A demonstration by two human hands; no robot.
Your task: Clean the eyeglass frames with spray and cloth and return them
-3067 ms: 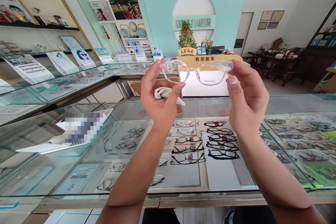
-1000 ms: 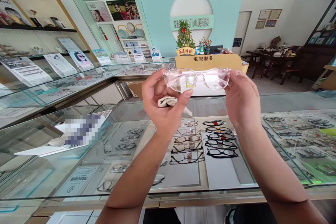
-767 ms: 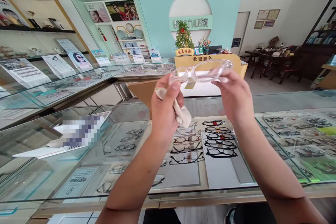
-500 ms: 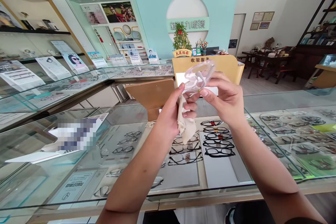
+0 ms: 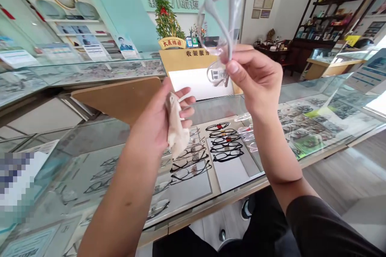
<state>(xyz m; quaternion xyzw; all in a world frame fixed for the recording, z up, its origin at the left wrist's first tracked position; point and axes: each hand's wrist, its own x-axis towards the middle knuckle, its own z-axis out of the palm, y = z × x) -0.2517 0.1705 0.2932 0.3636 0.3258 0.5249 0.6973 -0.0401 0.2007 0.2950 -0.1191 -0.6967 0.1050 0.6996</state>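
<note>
Eyewear shop w/ a turq. wall [image 5: 117, 0] on the far side & a glass-topped display case [image 5: 217, 106] running across the near side. Clear glasses [image 5: 233, 16] are up in the air above the case, roughly on end, temples folded back toward the hand & a bit blurred; small printed sticker [image 5: 215, 74] shows at their lower end. R hand [image 5: 259, 76] has them pinched b/w thumb & fingers, grip narrow. L hand [image 5: 153, 116], lower & to the left, well apart from the glasses, loosely holds a cream cloth [image 5: 176, 128] against its palm, fingers part-curled & spread; cloth hangs down past it. Below, in the case: column of dark frames [image 5: 228, 155] at a white board [image 5: 232, 174], more eyeglasses left & right of it, green sheet [image 5: 310, 142] farther right. Brown panel [image 5: 120, 98] stands behind L hand. Farther back, gold-fronted cash desk [image 5: 181, 62] w/ leafy plant [image 5: 167, 18] at its left end; dark shelf unit [image 5: 328, 4] far right. Dark sleeve [image 5: 322, 221] on R arm, near right.
</note>
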